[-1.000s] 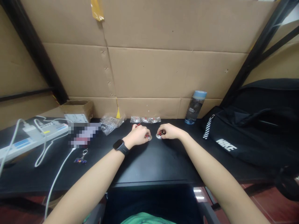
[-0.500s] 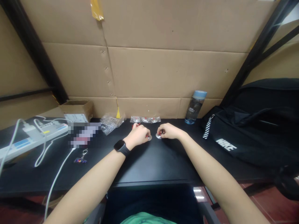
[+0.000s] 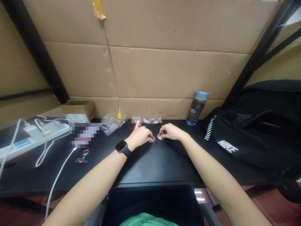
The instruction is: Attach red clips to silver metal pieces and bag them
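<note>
My left hand (image 3: 140, 135) is closed, its fingertips pinching a small round silver disc with a red knob (image 3: 153, 139) low over the black table. Close by on the right, a second silver disc with a red knob (image 3: 160, 137) is pinched in my right hand (image 3: 171, 131). A narrow gap separates the two discs. Something red (image 3: 134, 127) shows just behind my left hand, mostly hidden by it. Behind both hands, a row of clear packets (image 3: 147, 120) holds similar silver discs with red centres.
Crumpled clear plastic (image 3: 113, 124) and a cardboard box (image 3: 80, 110) are at the back left, near a white power strip (image 3: 30, 141) with cables and a keychain (image 3: 81, 161). A water bottle (image 3: 197, 108) and black bag (image 3: 246, 138) stand right. Cardboard (image 3: 150, 72) walls the back.
My left hand has shifted slightly right with its disc, narrowing the gap between the discs. The right hand looks almost unmoved, its fingers still on its disc.
</note>
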The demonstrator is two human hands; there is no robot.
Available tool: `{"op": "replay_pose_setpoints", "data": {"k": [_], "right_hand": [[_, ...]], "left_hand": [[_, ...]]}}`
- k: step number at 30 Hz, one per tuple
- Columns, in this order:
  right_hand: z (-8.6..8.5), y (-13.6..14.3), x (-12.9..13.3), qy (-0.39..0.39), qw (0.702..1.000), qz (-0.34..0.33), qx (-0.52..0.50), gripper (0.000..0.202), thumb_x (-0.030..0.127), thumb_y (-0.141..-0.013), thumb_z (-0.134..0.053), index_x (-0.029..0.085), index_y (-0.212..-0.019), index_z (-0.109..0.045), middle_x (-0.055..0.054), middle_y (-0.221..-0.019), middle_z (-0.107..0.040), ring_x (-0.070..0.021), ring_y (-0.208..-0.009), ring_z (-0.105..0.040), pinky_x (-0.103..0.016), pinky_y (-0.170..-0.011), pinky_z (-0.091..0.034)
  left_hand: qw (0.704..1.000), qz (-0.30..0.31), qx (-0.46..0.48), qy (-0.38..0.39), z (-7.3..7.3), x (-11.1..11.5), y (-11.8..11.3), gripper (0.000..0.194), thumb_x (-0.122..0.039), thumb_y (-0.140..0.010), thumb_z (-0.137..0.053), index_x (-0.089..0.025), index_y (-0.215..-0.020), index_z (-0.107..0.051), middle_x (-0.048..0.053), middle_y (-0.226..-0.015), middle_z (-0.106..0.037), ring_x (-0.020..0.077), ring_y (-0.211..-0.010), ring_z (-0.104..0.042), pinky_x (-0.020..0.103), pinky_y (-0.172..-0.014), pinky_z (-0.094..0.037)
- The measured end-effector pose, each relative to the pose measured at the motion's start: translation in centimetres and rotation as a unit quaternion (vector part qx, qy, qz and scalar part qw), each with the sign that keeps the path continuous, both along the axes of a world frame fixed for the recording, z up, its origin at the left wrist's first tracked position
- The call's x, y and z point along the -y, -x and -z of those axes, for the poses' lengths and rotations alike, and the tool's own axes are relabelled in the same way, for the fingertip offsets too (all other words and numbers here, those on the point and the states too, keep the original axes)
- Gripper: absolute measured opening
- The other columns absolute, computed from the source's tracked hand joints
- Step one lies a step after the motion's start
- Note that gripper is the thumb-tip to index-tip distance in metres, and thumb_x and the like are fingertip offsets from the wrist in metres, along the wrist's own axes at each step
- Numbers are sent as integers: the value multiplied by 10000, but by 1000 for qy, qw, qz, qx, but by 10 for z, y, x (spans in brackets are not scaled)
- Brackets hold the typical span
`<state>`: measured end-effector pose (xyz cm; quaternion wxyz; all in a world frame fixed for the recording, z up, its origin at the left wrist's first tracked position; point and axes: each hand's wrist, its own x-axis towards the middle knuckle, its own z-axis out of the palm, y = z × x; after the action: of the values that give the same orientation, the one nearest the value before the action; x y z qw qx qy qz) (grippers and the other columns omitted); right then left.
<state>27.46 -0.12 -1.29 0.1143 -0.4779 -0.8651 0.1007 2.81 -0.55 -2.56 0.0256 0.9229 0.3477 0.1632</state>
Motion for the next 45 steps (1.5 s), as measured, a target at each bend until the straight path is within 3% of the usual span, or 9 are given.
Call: {"op": "replay_pose_setpoints", "data": {"k": [10,15,17,20,22,25,29,33,45], "right_hand": [[-1,-1,1,-21,1000,6,-4,80,159,-808,-730,216,-829,-782,-21,-814,-768,-162,-743,-689,-227,-709,-465],[-7,4,5,-47,995,25,-88,106,155,-844,-692,213,-831,-779,-12,-769,-761,-154,-697,-684,-233,-683,-463],[-9,6,6,-77,987,15,-139,109,174,-869,-681,211,-832,-777,-7,-780,-763,-146,-687,-676,-237,-685,-465],[-12,9,6,-155,967,18,-203,90,205,-877,-701,214,-841,-783,-19,-851,-774,-153,-727,-669,-259,-722,-477],[-12,11,7,-204,949,37,-239,72,234,-875,-721,215,-868,-790,-33,-864,-773,-166,-741,-659,-279,-724,-483],[-13,19,11,-242,925,54,-290,80,257,-884,-723,213,-890,-789,-42,-839,-762,-174,-723,-644,-292,-687,-490],[-11,34,19,-275,902,36,-331,82,265,-898,-717,215,-882,-780,-46,-840,-753,-191,-762,-647,-305,-684,-509],[-9,43,23,-271,904,-10,-331,78,270,-913,-713,228,-923,-778,-45,-850,-751,-197,-776,-646,-323,-703,-520],[-6,45,19,-208,903,-64,-370,102,324,-901,-741,248,-937,-799,-63,-1043,-717,-194,-920,-688,-310,-729,-564]], "left_hand": [[999,-17,3,-37,-4,4,-1,188,-183,-894,-624,-253,-797,-769,20,-792,-767,213,-854,-669,442,-1007,-238],[981,-84,174,11,-11,-6,8,129,-289,-887,-669,-249,-834,-779,28,-843,-786,230,-866,-696,439,-1023,-330],[949,-100,285,94,-9,-12,9,136,-349,-862,-707,-241,-847,-789,38,-883,-795,232,-874,-714,395,-962,-423],[861,-103,439,233,-2,-22,8,208,-373,-792,-781,-190,-892,-790,85,-905,-796,244,-883,-733,353,-854,-512],[810,-108,504,280,2,-25,5,264,-370,-749,-820,-160,-905,-788,111,-908,-793,248,-881,-733,344,-814,-531],[766,-115,560,293,3,-24,0,309,-375,-719,-845,-151,-924,-793,123,-966,-790,250,-920,-724,341,-812,-534],[731,-98,598,315,-1,-13,-9,306,-345,-708,-862,-150,-933,-795,126,-1037,-784,254,-989,-714,365,-897,-526],[712,-67,616,331,-5,-2,-15,242,-273,-720,-854,-142,-913,-790,122,-1038,-785,246,-1009,-713,387,-985,-500],[708,-75,613,344,-3,-3,-16,202,-193,-724,-830,-131,-914,-800,119,-987,-790,232,-965,-713,388,-996,-503]]}}
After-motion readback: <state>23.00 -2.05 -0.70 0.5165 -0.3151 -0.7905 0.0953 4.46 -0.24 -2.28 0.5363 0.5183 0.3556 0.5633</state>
